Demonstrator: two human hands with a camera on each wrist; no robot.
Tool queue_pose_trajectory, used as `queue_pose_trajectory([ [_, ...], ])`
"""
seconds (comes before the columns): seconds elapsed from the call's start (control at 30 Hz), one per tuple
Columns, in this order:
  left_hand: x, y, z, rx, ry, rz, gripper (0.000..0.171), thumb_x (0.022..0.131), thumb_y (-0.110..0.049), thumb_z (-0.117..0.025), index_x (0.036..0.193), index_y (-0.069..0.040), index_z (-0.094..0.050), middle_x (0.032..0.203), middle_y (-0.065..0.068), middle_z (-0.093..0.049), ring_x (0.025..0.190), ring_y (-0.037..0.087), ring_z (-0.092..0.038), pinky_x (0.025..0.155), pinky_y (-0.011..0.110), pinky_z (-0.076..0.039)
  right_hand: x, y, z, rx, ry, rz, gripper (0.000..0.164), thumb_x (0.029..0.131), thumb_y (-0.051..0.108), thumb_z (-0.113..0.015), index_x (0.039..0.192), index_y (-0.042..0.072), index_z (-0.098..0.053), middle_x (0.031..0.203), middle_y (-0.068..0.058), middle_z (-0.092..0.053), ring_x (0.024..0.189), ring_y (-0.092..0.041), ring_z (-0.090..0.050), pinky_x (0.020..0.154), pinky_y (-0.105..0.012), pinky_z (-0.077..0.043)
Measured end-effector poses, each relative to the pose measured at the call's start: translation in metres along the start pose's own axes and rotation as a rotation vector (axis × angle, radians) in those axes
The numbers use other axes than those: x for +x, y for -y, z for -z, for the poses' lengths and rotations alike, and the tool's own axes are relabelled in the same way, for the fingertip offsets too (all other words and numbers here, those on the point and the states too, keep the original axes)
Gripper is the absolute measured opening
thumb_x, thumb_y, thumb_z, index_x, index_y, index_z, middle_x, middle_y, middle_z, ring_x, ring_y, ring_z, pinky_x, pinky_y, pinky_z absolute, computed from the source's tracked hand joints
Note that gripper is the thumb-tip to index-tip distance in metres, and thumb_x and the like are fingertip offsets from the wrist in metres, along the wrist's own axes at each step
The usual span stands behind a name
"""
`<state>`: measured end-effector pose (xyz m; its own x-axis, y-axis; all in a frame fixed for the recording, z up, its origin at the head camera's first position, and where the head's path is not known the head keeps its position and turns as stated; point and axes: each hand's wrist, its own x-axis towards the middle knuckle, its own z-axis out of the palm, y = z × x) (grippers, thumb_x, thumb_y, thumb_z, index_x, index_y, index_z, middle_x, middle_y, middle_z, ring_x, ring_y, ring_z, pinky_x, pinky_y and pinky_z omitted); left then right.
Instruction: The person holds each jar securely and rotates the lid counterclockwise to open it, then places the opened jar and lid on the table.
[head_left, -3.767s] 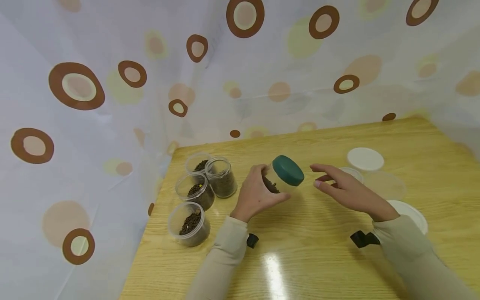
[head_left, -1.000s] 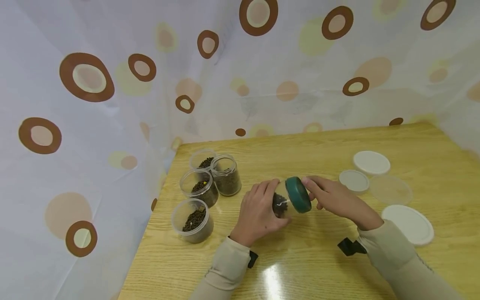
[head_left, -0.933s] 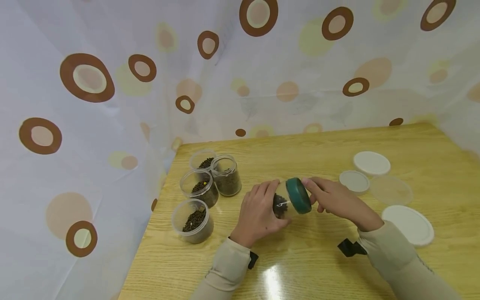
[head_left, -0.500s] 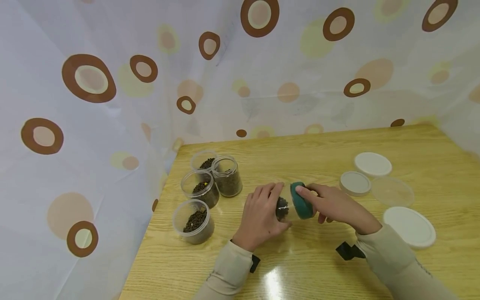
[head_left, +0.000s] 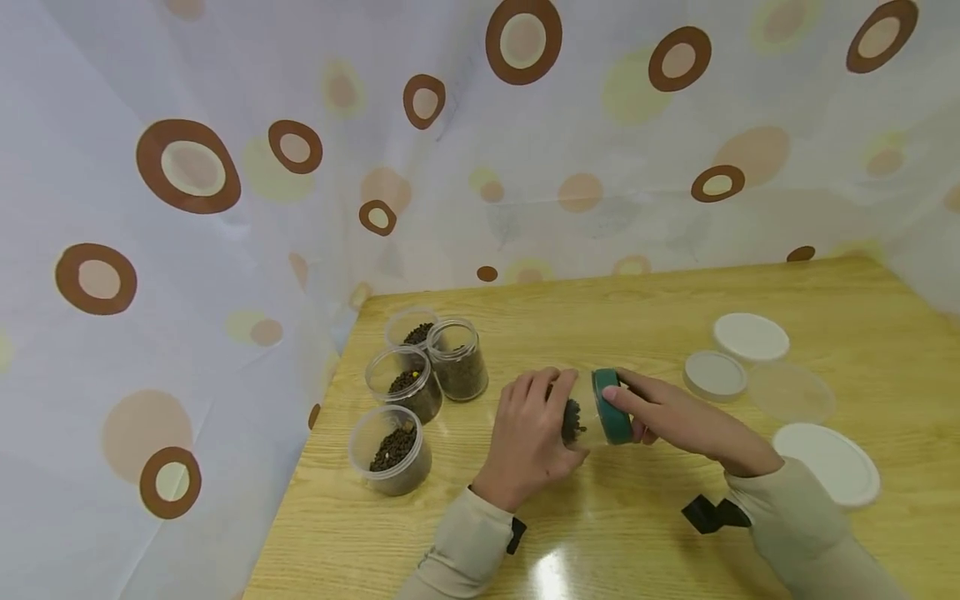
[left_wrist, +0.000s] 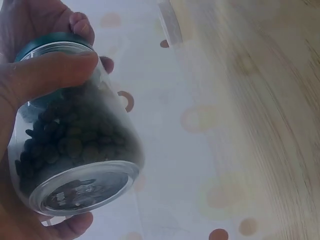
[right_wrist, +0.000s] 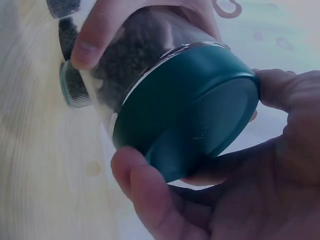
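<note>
A clear jar of dark pellets lies tipped almost sideways above the table, its green lid facing right. My left hand grips the jar's body, thumb and fingers wrapped round it. On the lid's rim are the fingers and thumb of my right hand. The right wrist view shows the lid seated on the jar's mouth, with fingertips pinching its edge. Inside the jar, the pellets rest against the lower wall and base. Part of the jar is hidden behind my left fingers.
Several uncovered clear containers of dark pellets stand at the left, including a tall jar and a front tub. White lids and a translucent disc lie on the wooden table at the right. A patterned sheet borders it.
My right hand has come from apart onto the lid, and its thumb has shifted over the lid's side. The jar has turned closer to horizontal, still in my left hand.
</note>
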<state>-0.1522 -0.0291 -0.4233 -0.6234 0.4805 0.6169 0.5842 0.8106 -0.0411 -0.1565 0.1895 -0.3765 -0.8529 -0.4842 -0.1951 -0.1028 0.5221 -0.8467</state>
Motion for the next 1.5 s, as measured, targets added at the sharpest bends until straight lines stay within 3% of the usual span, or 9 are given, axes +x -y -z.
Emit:
queue_pose_trajectory([
  [0.17,0.000,0.001,0.005,-0.031,-0.007,0.007,0.083,0.063,-0.047,-0.085,0.134,-0.016,-0.054,0.122,0.003,-0.063,0.110,0.021,-0.061,0.092,0.039,-0.053,-0.005,0.002,0.002,-0.089,-0.022,0.095,0.070,0.106,0.037,-0.044,0.159,0.003,-0.014,0.122,-0.020,-0.056,0.090,-0.021,-0.057,0.075,-0.031,-0.051],
  [0.27,-0.001,0.004,0.007,-0.080,0.020,0.024,0.087,0.061,-0.049,-0.087,0.134,-0.013,-0.055,0.123,0.004,-0.064,0.111,0.022,-0.062,0.091,0.039,-0.054,-0.007,0.002,0.000,-0.173,-0.034,0.207,0.072,0.104,0.033,-0.050,0.159,0.005,-0.013,0.137,-0.025,-0.046,0.098,-0.021,-0.056,0.076,-0.028,-0.051],
  [0.47,-0.005,0.005,0.006,-0.138,0.094,0.066,0.093,0.060,-0.054,-0.088,0.137,-0.013,-0.055,0.126,0.002,-0.064,0.112,0.021,-0.063,0.089,0.038,-0.056,-0.008,0.000,-0.003,-0.262,-0.039,0.344,0.074,0.101,0.027,-0.057,0.158,0.003,-0.017,0.146,-0.027,-0.040,0.106,-0.022,-0.056,0.078,-0.025,-0.052],
  [0.83,-0.007,0.005,0.005,-0.175,0.123,0.102,0.093,0.063,-0.053,-0.087,0.140,-0.014,-0.052,0.130,0.002,-0.063,0.119,0.021,-0.060,0.090,0.040,-0.055,-0.008,0.001,-0.002,-0.249,-0.055,0.230,0.075,0.100,0.036,-0.057,0.159,0.010,-0.018,0.145,-0.025,-0.043,0.104,-0.023,-0.058,0.075,-0.027,-0.051],
  [0.97,-0.008,0.005,0.005,-0.182,0.114,0.107,0.094,0.062,-0.054,-0.088,0.140,-0.015,-0.052,0.131,0.002,-0.063,0.120,0.021,-0.060,0.091,0.041,-0.055,-0.009,0.001,-0.003,-0.218,-0.063,0.163,0.070,0.104,0.038,-0.047,0.160,0.010,-0.015,0.154,-0.026,-0.036,0.121,-0.037,-0.058,0.086,-0.041,-0.055],
  [1.03,-0.009,0.005,0.005,-0.181,0.104,0.105,0.094,0.061,-0.054,-0.088,0.140,-0.015,-0.052,0.131,0.002,-0.063,0.119,0.021,-0.060,0.090,0.041,-0.055,-0.009,0.002,-0.003,-0.233,-0.096,0.129,0.067,0.106,0.040,-0.042,0.159,0.008,-0.018,0.151,-0.027,-0.042,0.121,-0.040,-0.059,0.089,-0.049,-0.054],
  [1.13,-0.009,0.005,0.004,-0.176,0.093,0.104,0.094,0.061,-0.053,-0.088,0.139,-0.015,-0.053,0.130,0.002,-0.063,0.118,0.021,-0.061,0.089,0.040,-0.055,-0.009,0.003,-0.004,-0.246,-0.136,0.060,0.065,0.106,0.044,-0.038,0.157,0.007,-0.025,0.136,-0.026,-0.058,0.110,-0.035,-0.066,0.084,-0.049,-0.055],
  [1.23,-0.009,0.005,0.004,-0.167,0.084,0.104,0.095,0.060,-0.052,-0.089,0.139,-0.015,-0.053,0.129,0.002,-0.064,0.117,0.021,-0.061,0.088,0.040,-0.055,-0.009,0.003,-0.004,-0.237,-0.143,-0.007,0.064,0.106,0.047,-0.037,0.153,0.005,-0.033,0.119,-0.020,-0.068,0.091,-0.024,-0.069,0.072,-0.039,-0.055],
  [1.5,-0.010,0.002,0.004,-0.118,0.083,0.084,0.094,0.061,-0.053,-0.089,0.139,-0.015,-0.053,0.128,0.002,-0.064,0.117,0.021,-0.061,0.087,0.040,-0.055,-0.007,0.006,-0.008,-0.191,-0.109,-0.105,0.069,0.103,0.055,-0.037,0.151,0.005,-0.037,0.093,-0.008,-0.069,0.069,-0.018,-0.065,0.061,-0.033,-0.048],
])
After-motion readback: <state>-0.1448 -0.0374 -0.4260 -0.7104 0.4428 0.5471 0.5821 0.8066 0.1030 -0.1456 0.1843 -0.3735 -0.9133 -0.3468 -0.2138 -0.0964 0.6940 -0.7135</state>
